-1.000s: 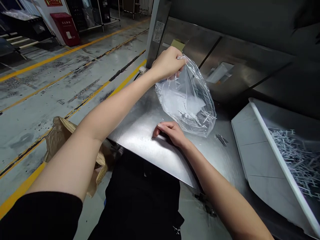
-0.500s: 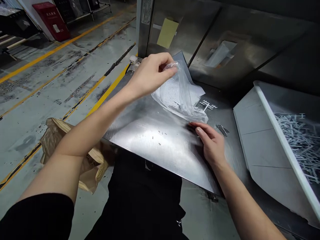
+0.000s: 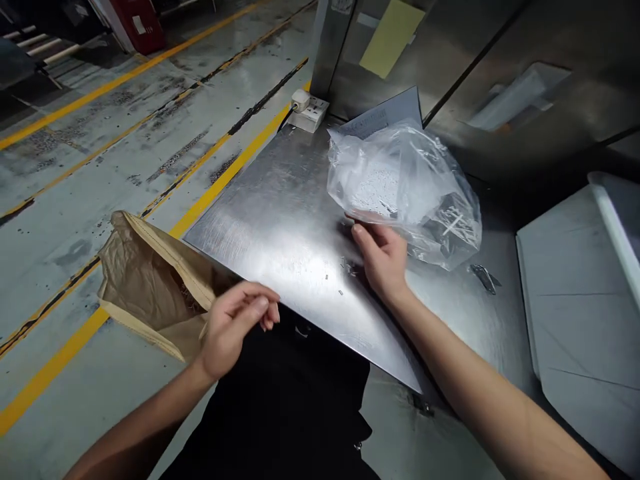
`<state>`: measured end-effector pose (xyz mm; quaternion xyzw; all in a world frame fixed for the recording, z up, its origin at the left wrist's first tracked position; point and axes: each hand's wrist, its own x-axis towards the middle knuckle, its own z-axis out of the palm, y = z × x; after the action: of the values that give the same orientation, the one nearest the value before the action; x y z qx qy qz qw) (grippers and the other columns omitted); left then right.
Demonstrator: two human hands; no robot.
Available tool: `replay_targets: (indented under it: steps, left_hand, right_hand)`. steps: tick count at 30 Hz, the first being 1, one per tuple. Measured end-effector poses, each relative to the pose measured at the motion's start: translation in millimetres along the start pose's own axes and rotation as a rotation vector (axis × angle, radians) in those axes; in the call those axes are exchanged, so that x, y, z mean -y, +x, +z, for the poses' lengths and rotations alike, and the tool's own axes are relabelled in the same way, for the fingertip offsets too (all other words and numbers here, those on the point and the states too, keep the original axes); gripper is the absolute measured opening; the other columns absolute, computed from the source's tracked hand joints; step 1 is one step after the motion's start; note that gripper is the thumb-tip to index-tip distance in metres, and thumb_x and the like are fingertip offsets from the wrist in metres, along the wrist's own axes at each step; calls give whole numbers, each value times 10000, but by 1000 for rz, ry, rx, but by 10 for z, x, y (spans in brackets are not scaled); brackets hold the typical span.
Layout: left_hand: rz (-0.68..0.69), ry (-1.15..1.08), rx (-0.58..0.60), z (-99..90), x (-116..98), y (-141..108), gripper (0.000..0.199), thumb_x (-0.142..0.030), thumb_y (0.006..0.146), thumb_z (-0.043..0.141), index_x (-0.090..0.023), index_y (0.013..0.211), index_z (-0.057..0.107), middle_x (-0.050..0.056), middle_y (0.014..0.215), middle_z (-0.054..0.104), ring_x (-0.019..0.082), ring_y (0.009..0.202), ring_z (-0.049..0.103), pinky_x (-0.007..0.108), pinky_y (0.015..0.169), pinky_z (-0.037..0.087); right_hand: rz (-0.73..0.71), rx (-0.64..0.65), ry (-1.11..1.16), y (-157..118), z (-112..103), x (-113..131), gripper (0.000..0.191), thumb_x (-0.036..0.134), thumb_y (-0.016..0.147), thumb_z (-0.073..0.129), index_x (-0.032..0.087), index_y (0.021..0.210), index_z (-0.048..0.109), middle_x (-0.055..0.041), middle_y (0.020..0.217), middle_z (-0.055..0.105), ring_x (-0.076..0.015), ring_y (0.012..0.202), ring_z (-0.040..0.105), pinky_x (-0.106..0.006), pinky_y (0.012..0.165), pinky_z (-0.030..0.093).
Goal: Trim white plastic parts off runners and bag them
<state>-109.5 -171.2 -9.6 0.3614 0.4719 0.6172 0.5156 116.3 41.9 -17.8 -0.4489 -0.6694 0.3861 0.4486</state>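
A clear plastic bag [image 3: 415,180] with small white pieces lies on the metal table [image 3: 280,220]. My right hand [image 3: 383,257] is at the bag's near edge, its fingers low over the tabletop; whatever may be under them is hidden. Small bits [image 3: 334,280] are scattered on the metal just left of that hand. My left hand [image 3: 240,323] is curled at the table's front edge, beside the open brown bag [image 3: 150,287]. Its fingers are bent together, and I cannot make out anything between them.
A folding tool [image 3: 485,279] lies right of the plastic bag. Farther right stands a large white bin [image 3: 575,287]. A power strip [image 3: 309,113] sits at the table's back corner, near a grey sheet [image 3: 385,113] against the metal cabinet [image 3: 455,67].
My left hand has let go of the plastic bag and come down to the table's front edge. The bag has settled and spread rightward, over the white branched piece. The view has shifted.
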Motion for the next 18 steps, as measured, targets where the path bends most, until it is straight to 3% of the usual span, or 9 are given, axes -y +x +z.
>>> replay_targets:
  steps: [3, 5, 10, 14, 18]
  left_hand:
    - [-338, -143, 100, 27, 299, -233, 294, -425, 1065, 756, -142, 1026, 826, 77, 820, 758, 166, 703, 709, 262, 639, 583]
    - [-531, -262, 106, 84, 542, -273, 331, -445, 1037, 760, -121, 1002, 815, 100, 843, 768, 189, 717, 725, 278, 634, 591]
    - [-761, -634, 32, 263, 1123, -92, 317, -382, 978, 707, -90, 1057, 801, 197, 1041, 829, 300, 916, 803, 424, 816, 672]
    - [-832, -766, 22, 426, 1190, 132, 283, -326, 985, 682, -119, 1142, 794, 174, 1047, 839, 332, 948, 814, 515, 875, 694]
    - [-881, -728, 23, 546, 1058, 214, 266, -403, 1008, 691, -230, 1152, 834, 117, 1163, 853, 317, 1039, 807, 480, 900, 704]
  right_hand:
    - [41, 116, 51, 333, 2, -98, 371, 585, 993, 800, 271, 1167, 893, -70, 1287, 867, -332, 1298, 770, -535, 1234, 541]
    - [50, 199, 124, 447, -2, -127, 380, 639, 983, 806, 292, 1102, 905, -57, 1224, 877, -322, 1259, 787, -511, 1218, 560]
    - [46, 408, 179, 273, -64, -21, 420, 655, 1042, 737, 288, 943, 916, -71, 1043, 874, -326, 1107, 819, -500, 1117, 614]
    - [43, 551, 204, -74, -63, 222, 416, 603, 1078, 713, 278, 901, 903, -76, 977, 870, -293, 978, 821, -451, 965, 640]
    - [21, 663, 272, -393, 28, 446, 386, 476, 1127, 681, 252, 889, 887, -61, 935, 862, -239, 895, 818, -380, 863, 630]
